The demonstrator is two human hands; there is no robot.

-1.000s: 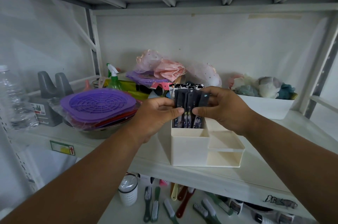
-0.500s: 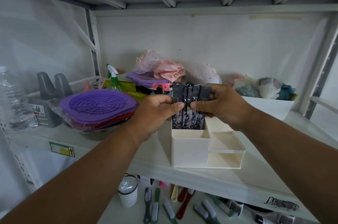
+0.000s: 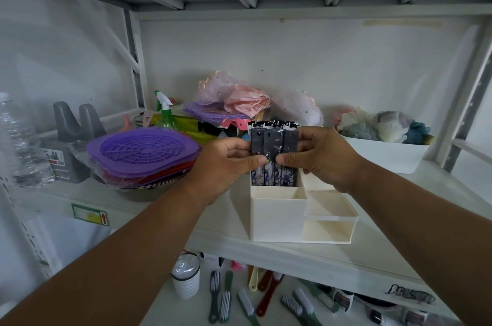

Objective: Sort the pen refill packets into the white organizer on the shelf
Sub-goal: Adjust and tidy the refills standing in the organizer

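- Dark, flat pen refill packets point(image 3: 274, 151) stand in the white plastic organizer's point(image 3: 277, 215) tall rear compartment.
- Left hand point(image 3: 226, 165) pinches their left edge.
- Right hand point(image 3: 319, 156) pinches their right edge.

White shelf point(image 3: 306, 253) bearing organizer point(image 3: 277, 219), bin point(image 3: 386, 157).
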